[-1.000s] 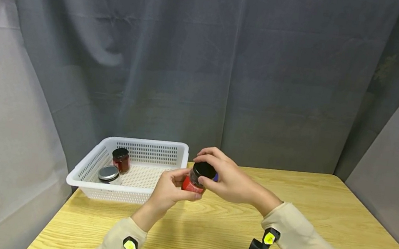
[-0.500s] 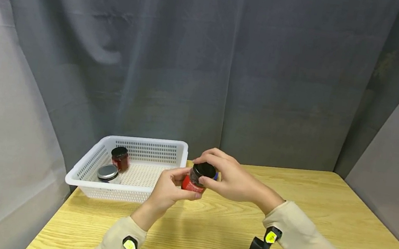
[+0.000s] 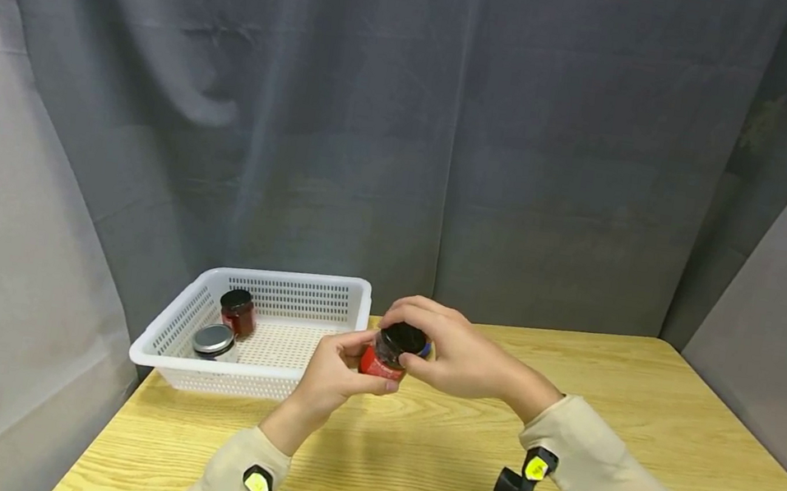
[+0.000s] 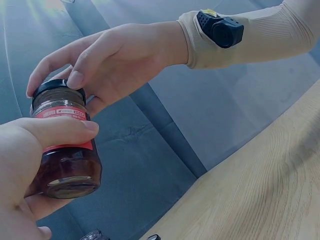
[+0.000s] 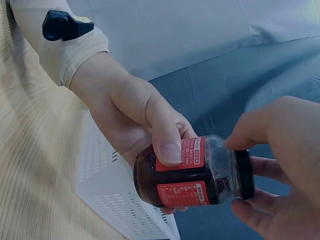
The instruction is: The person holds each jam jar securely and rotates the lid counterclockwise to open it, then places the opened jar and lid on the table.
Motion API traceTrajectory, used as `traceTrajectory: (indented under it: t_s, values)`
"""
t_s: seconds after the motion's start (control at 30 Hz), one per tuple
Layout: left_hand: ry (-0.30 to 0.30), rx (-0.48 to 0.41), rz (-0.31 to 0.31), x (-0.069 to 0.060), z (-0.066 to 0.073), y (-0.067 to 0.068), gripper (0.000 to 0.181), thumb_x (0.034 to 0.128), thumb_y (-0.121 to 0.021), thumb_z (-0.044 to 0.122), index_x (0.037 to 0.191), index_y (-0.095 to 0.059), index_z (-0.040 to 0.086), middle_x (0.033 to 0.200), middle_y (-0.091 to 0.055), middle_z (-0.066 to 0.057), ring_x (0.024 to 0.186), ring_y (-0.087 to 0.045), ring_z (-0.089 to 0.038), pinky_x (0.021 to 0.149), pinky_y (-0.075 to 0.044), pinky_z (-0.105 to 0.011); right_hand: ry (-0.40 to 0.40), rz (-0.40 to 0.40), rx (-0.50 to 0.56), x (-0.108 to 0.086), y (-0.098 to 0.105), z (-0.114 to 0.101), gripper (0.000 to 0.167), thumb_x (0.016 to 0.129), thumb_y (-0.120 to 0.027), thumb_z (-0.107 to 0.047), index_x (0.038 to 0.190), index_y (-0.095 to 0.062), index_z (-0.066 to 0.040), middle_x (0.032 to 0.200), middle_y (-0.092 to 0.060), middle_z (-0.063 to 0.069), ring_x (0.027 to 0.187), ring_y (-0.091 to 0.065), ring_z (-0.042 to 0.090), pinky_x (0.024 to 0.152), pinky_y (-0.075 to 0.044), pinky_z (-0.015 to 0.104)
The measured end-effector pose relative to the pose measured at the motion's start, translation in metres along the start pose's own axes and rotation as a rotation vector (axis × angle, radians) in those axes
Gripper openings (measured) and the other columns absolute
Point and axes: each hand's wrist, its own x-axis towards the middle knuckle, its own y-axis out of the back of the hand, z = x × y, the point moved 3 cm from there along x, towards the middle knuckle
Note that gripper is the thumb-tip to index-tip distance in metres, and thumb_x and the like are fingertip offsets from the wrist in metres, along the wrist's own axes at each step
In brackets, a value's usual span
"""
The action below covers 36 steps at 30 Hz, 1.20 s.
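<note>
Left fingers [image 4: 70, 131] curled round jar [image 5: 190, 175] | right fingers [image 3: 417, 315] pinch lid [image 5: 245, 174] | right thumb [image 3: 415, 363] shifted rightward

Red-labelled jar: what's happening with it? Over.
Left hand grips red-labelled jar. Right hand grips black lid, seated on jar. Nothing visibly in the way.

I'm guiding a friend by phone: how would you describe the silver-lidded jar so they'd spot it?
At the far left of the wooden table is a white perforated basket. Near its front left corner sits the silver-lidded jar, closer to the camera than a dark red jar. Its silver lid sets it apart from that neighbour's black one.
</note>
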Motion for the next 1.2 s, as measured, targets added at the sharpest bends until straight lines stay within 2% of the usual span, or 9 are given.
traceTrajectory:
  t_s: [0.2,0.63,1.0,1.2]
  values:
    - [-0.003,0.016,0.015,0.0002,0.0017,0.0009,0.061,0.0733,-0.089,-0.006,0.131,-0.071,0.003,0.114,-0.074,-0.015,0.097,-0.072,-0.029,0.077,-0.061,-0.036,0.027,0.006,0.003,0.0009,0.0001,-0.0011,0.037,0.089,-0.064,0.003,0.123,-0.066,-0.010,0.132,-0.059,-0.001,0.116,-0.058,0.017,0.095,-0.053,0.038]
    - [0.004,0.029,0.011,-0.0008,0.0033,0.0012,0.062,0.0739,-0.090,-0.002,0.132,-0.071,0.006,0.115,-0.074,-0.014,0.096,-0.071,-0.029,0.077,-0.061,-0.036,0.000,-0.016,0.043,0.0003,0.0006,-0.0002,0.044,0.084,-0.060,0.005,0.124,-0.066,-0.014,0.138,-0.057,-0.002,0.125,-0.055,0.017,0.098,-0.051,0.040]
    - [-0.001,0.043,0.015,-0.0010,0.0058,0.0017,0.061,0.0746,-0.090,0.000,0.132,-0.072,0.008,0.115,-0.074,-0.013,0.096,-0.070,-0.029,0.077,-0.061,-0.035,-0.018,-0.015,0.079,0.0021,0.0010,-0.0037,0.038,0.088,-0.061,0.002,0.120,-0.067,-0.016,0.139,-0.056,-0.003,0.127,-0.054,0.017,0.098,-0.052,0.040]
    - [-0.008,0.024,0.001,-0.0008,0.0055,0.0013,0.060,0.0759,-0.089,-0.002,0.132,-0.071,0.006,0.115,-0.074,-0.014,0.097,-0.071,-0.028,0.077,-0.061,-0.034,0.057,0.036,0.094,0.0031,-0.0019,-0.0030,0.017,0.100,-0.069,-0.009,0.117,-0.068,-0.012,0.134,-0.060,0.000,0.126,-0.056,0.019,0.097,-0.052,0.041]
